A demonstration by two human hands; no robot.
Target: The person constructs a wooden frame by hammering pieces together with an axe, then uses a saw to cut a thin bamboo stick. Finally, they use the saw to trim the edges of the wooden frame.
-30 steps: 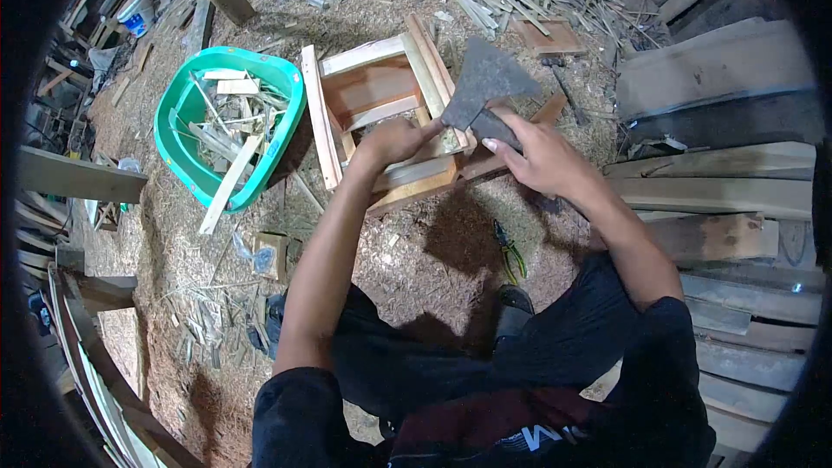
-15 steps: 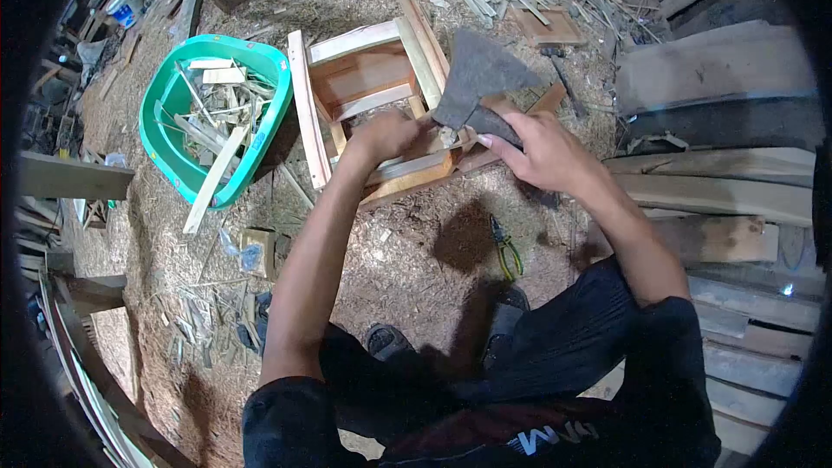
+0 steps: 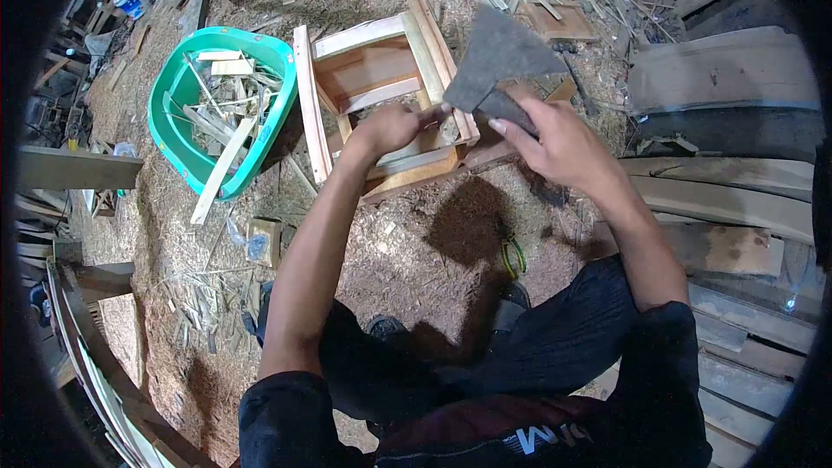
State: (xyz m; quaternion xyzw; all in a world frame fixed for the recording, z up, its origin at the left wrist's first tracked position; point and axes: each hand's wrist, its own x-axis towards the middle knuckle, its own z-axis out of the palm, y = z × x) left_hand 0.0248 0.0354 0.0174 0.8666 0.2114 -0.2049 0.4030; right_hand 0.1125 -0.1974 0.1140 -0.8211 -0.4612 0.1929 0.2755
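Lifted slightly since before, axe head hangs over frame.
Its neck sits in right hand, fingers wrapped; left hand fingers bunch together on frame's near rail.

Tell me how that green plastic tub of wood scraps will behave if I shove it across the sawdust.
The green plastic tub probably flexes when shoved: its rim looks thin and uneven. The loose sawdust floor under it would likely drag. The long wood strip overhanging its rim may slip out.
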